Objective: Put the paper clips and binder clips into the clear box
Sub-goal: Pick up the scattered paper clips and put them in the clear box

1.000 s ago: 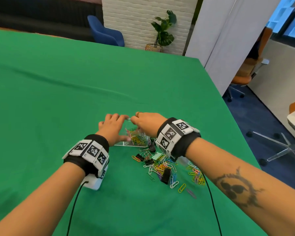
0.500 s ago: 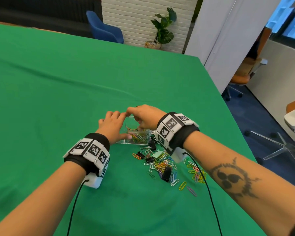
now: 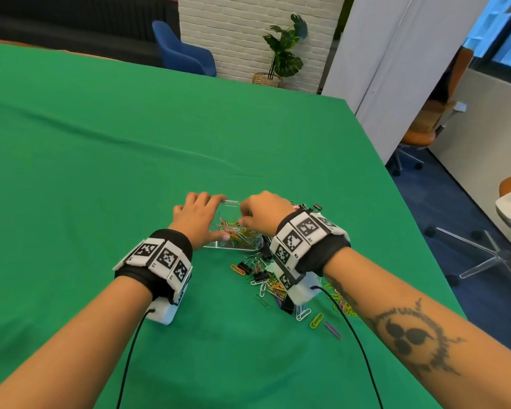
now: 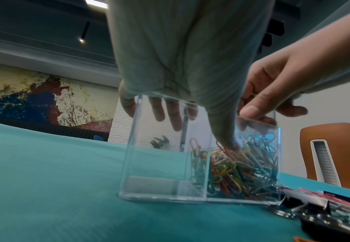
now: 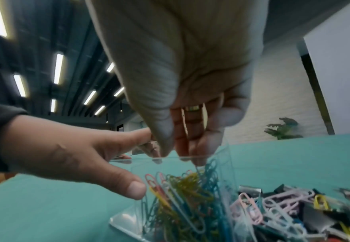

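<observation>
A clear box (image 3: 233,231) stands on the green table, partly filled with coloured paper clips (image 4: 231,172). My left hand (image 3: 210,216) grips it, thumb on the near wall and fingers over the far rim. My right hand (image 3: 248,219) hangs over the opening with thumb and fingers bunched, pointing down past the rim (image 5: 180,150). Whether it still pinches clips is hidden. A loose pile of paper clips (image 3: 273,286) and black binder clips (image 3: 244,267) lies just right of and nearer than the box, under my right wrist.
The green cloth (image 3: 130,143) stretches far to the left and back. The table's right edge (image 3: 396,187) drops to a blue floor with office chairs. Black cables (image 3: 130,349) trail from both wrist cameras across the near cloth.
My right hand shifted from the box's far left rim to a little right and lower, its fingers now dipping into the opening. My left hand kept its grip on the box.
</observation>
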`<state>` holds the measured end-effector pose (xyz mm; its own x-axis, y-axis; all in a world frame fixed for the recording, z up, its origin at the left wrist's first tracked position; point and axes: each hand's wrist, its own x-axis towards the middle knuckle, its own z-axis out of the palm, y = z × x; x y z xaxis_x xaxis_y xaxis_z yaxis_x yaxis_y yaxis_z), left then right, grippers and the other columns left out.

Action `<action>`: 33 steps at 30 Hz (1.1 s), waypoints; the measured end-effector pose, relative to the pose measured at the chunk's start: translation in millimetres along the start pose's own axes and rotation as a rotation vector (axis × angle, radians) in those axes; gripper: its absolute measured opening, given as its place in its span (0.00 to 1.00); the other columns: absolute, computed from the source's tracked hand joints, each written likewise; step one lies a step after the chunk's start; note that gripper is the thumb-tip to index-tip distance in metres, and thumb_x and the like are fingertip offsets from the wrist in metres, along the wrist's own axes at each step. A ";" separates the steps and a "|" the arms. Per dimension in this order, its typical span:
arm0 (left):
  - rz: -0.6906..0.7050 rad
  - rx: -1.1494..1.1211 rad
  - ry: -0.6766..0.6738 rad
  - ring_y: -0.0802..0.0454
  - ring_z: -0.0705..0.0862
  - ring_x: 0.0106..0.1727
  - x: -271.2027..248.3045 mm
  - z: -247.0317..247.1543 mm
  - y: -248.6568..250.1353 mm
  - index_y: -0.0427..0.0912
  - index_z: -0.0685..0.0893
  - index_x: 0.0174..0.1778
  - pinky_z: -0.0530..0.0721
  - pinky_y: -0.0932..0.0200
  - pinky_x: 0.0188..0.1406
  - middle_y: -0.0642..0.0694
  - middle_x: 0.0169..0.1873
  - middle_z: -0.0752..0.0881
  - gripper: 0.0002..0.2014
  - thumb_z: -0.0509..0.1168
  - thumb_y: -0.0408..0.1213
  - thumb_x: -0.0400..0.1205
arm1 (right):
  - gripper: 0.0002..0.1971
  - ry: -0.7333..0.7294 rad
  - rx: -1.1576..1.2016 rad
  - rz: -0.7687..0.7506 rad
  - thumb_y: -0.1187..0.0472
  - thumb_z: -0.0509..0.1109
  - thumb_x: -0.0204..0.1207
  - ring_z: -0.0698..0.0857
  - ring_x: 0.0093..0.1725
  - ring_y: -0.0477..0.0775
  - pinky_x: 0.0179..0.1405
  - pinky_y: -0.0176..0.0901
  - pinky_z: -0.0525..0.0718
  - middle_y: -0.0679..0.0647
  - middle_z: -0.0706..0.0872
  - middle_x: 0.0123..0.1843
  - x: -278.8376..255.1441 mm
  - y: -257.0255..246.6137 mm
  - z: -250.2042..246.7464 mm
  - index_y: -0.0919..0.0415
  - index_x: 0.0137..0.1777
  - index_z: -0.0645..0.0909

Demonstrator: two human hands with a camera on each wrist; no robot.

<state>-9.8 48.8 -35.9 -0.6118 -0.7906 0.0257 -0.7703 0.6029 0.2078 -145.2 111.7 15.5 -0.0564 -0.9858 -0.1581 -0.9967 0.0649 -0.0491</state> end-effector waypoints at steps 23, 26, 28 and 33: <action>0.164 0.133 0.065 0.45 0.57 0.79 -8.3 -10.8 53.9 0.49 0.59 0.77 0.60 0.39 0.76 0.45 0.78 0.59 0.36 0.67 0.48 0.75 | 0.21 -0.294 -0.010 0.245 0.48 0.61 0.79 0.77 0.70 0.55 0.67 0.49 0.78 0.53 0.76 0.72 -128.1 103.1 66.1 0.55 0.70 0.75; 0.301 0.024 -0.019 0.47 0.71 0.71 -10.6 15.4 98.7 0.43 0.69 0.72 0.73 0.49 0.72 0.44 0.71 0.70 0.24 0.61 0.44 0.81 | 0.22 -0.309 -0.033 0.221 0.49 0.61 0.79 0.76 0.70 0.57 0.68 0.50 0.78 0.55 0.75 0.72 -128.7 100.7 70.5 0.56 0.70 0.74; 0.229 -0.019 -0.176 0.43 0.66 0.76 -7.2 36.0 121.9 0.40 0.63 0.76 0.71 0.46 0.74 0.39 0.76 0.63 0.26 0.58 0.44 0.82 | 0.23 -0.313 -0.029 0.212 0.50 0.61 0.79 0.75 0.72 0.58 0.69 0.51 0.77 0.55 0.72 0.76 -131.3 101.0 73.3 0.56 0.73 0.71; -0.131 -0.029 -0.290 0.32 0.43 0.81 26.1 60.7 136.7 0.37 0.41 0.80 0.55 0.40 0.80 0.31 0.80 0.41 0.32 0.50 0.43 0.86 | 0.25 -0.275 0.025 0.202 0.54 0.60 0.80 0.72 0.75 0.58 0.73 0.51 0.73 0.52 0.60 0.83 -138.4 102.9 78.9 0.53 0.77 0.65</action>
<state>-141.9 117.1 -66.2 -0.5364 -0.7954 -0.2822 -0.8432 0.4910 0.2190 -235.3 267.0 -45.5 -0.2309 -0.8744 -0.4268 -0.9652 0.2613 -0.0131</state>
